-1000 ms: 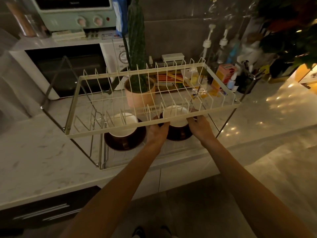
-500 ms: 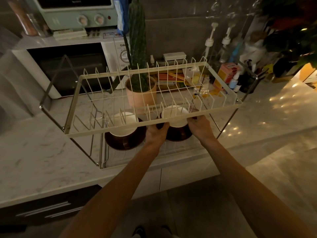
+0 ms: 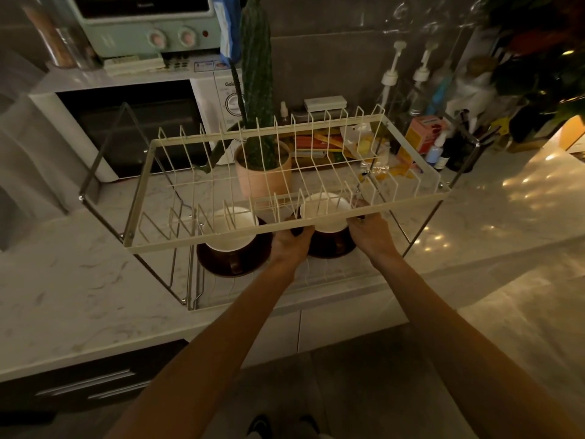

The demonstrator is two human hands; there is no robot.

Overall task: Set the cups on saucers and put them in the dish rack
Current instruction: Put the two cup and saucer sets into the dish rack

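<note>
A two-tier dish rack (image 3: 202, 240) stands on the marble counter, its cream wire upper shelf above a lower tier. On the lower tier sit two white-lined cups, each on a dark brown saucer. The left cup (image 3: 229, 229) rests on the left saucer (image 3: 221, 267) untouched. My left hand (image 3: 292, 245) and my right hand (image 3: 370, 234) grip the two sides of the right saucer (image 3: 330, 247), which carries the right cup (image 3: 324, 213). The upper shelf's front bar hides my fingertips and part of both cups.
Behind the rack stand a cactus in a pink pot (image 3: 262, 172), a microwave (image 3: 133, 128) with a mint toaster oven (image 3: 148, 23) on top, and pump bottles (image 3: 391, 80). Boxes and small bottles (image 3: 424, 137) crowd the back right. The counter edge (image 3: 95, 350) runs below.
Both hands and the right cup on its saucer stay in nearly the same place under the upper shelf. The view has shifted only slightly.
</note>
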